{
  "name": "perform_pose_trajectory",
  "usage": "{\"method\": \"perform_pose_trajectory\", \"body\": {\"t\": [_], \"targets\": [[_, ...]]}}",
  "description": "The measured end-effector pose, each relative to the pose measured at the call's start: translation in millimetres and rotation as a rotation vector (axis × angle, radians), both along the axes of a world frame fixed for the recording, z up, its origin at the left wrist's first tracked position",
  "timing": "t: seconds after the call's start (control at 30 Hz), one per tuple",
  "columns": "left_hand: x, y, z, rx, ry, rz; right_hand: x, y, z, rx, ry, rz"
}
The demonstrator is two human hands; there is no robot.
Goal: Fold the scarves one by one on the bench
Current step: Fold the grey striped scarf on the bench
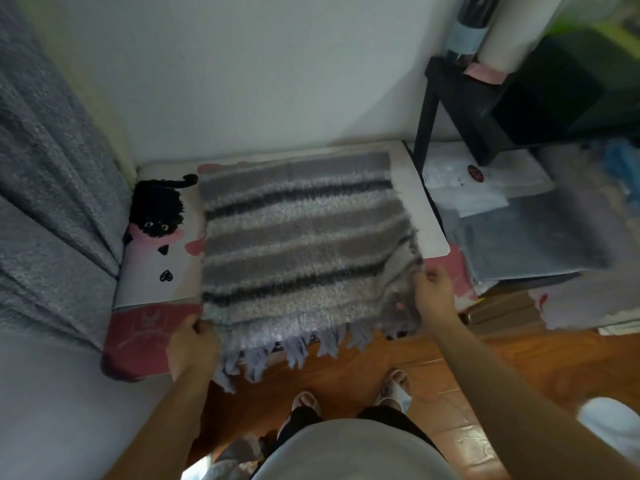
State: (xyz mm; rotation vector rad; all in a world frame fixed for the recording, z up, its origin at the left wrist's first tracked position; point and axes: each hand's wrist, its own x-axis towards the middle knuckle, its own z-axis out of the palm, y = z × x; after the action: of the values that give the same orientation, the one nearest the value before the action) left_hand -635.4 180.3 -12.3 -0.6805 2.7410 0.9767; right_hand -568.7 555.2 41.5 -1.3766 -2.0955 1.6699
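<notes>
A fuzzy grey, white and dark striped scarf (301, 237) lies spread flat across the bench (420, 209), its pale fringe hanging over the front edge. My left hand (194, 344) pinches the scarf's near left corner at the bench front. At the near right edge, where the fabric bunches up, my right hand (433, 289) grips the cloth. The bench cushion is white with a pink front band and black heart prints.
A black plush cat (157, 209) sits on the bench's left end. A grey blanket (45, 188) drapes at far left. A black stand (450, 109) and plastic-wrapped packages (502, 209) crowd the right. My slippered feet (349, 393) stand on the wooden floor.
</notes>
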Motion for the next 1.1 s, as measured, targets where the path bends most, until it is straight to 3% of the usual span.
{"method": "perform_pose_trajectory", "body": {"t": [0.07, 0.17, 0.23, 0.4, 0.5, 0.7, 0.87, 1.1], "targets": [[-0.1, -0.4, -4.4, -0.034, -0.034, -0.009, -0.8, -19.1, 1.8, -0.128, 0.001, 0.039], [1.5, 5.4, -13.3, -0.116, -0.078, -0.02, -6.0, -38.1, -9.1, 0.08, -0.077, 0.348], [2.1, 16.5, -12.4, -0.072, -0.103, -0.04, -12.4, -47.9, -12.7, 0.095, -0.07, 0.396], [-6.5, 30.6, -13.2, -0.065, -0.231, -0.007, -10.9, -30.5, -23.0, 0.068, -0.085, -0.029], [-12.2, 30.6, -12.8, -0.107, -0.303, 0.005, 3.0, 1.2, -35.7, -0.104, -0.08, -0.23], [-18.1, 33.2, -6.9, -0.008, -0.402, 0.049, 7.8, 35.0, -47.1, -0.22, -0.143, -0.108], [-23.0, 27.4, -3.4, 0.074, -0.243, 0.069, 5.5, 47.0, -61.4, -0.194, -0.199, -0.082], [-29.0, 26.1, 3.8, 0.285, -0.35, 0.045, -12.1, 34.6, -59.8, -0.249, -0.241, -0.114]]}}
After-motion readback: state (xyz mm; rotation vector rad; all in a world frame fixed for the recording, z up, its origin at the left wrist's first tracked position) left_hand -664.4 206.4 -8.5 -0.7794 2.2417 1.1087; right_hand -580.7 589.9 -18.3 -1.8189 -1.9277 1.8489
